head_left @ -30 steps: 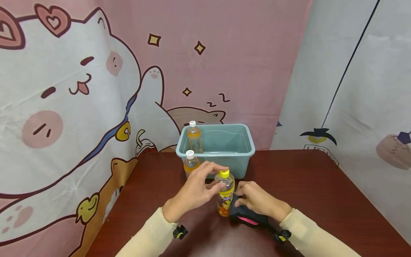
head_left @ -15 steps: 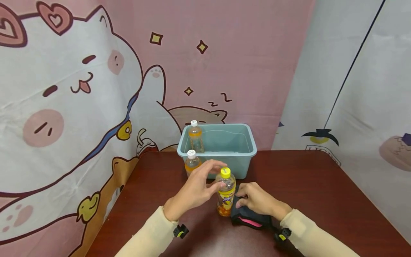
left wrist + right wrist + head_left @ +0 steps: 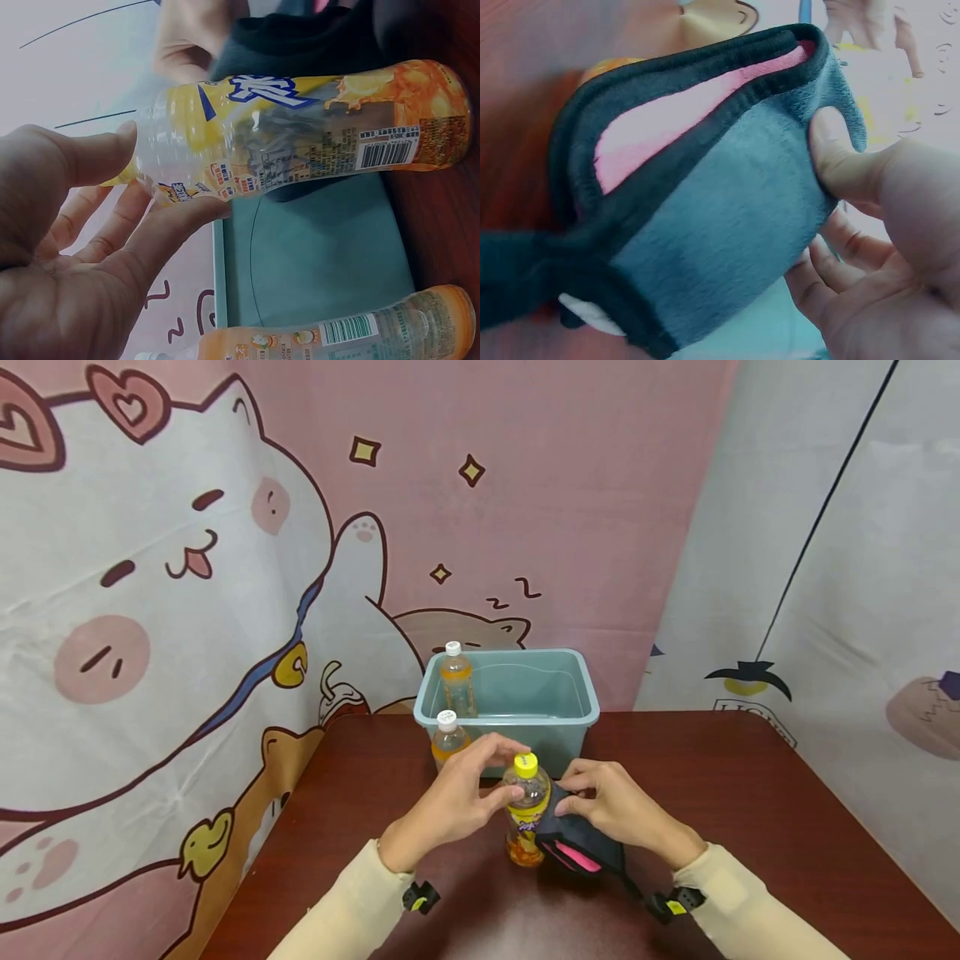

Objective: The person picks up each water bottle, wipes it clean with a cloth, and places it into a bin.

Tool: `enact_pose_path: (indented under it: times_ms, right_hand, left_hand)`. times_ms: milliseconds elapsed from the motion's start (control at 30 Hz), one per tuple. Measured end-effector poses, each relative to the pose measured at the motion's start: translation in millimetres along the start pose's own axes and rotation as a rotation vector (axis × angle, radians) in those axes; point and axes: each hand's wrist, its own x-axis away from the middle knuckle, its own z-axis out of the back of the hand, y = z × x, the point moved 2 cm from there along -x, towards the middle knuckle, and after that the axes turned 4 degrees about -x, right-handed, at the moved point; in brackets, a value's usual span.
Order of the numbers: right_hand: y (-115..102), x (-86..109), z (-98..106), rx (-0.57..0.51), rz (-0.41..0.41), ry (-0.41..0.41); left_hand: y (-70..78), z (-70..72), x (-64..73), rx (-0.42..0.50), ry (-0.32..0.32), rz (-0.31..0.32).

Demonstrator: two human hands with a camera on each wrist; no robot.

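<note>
A clear plastic bottle (image 3: 527, 814) with a yellow cap and yellow label stands upright on the table. My left hand (image 3: 455, 806) holds it near the top, thumb and fingers about its neck and cap in the left wrist view (image 3: 97, 202). To the bottle's right, my right hand (image 3: 626, 810) pinches a folded dark grey cloth piece (image 3: 577, 835) with black edging, a pink lining and a strap. In the right wrist view the thumb (image 3: 832, 146) presses on its near face, while the other fingers lie behind it. The cloth hides part of the bottle's side.
A blue-green plastic tub (image 3: 517, 720) stands behind the hands. Inside its left end is a white-capped bottle (image 3: 458, 685). Another white-capped bottle (image 3: 448, 742) stands in front of the tub, partly behind my left hand. The reddish-brown table (image 3: 720, 793) extends right.
My right hand has risen slightly and lifted the upper part of the cloth, which now tilts against the bottle. The left hand and the bottle have hardly moved.
</note>
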Motion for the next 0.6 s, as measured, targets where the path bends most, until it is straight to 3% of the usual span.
enact_pose_path:
  times_ms: [333, 600]
  right_hand:
    - [-27.8, -9.6, 13.2, -0.026, -0.014, 0.159]
    - [-37.3, -12.9, 3.3, -0.011, -0.048, 0.215]
  left_hand:
    - [1.9, -0.4, 1.6, -0.02, 0.004, -0.003]
    - [1.2, -1.1, 1.6, -0.072, 0.028, -0.028]
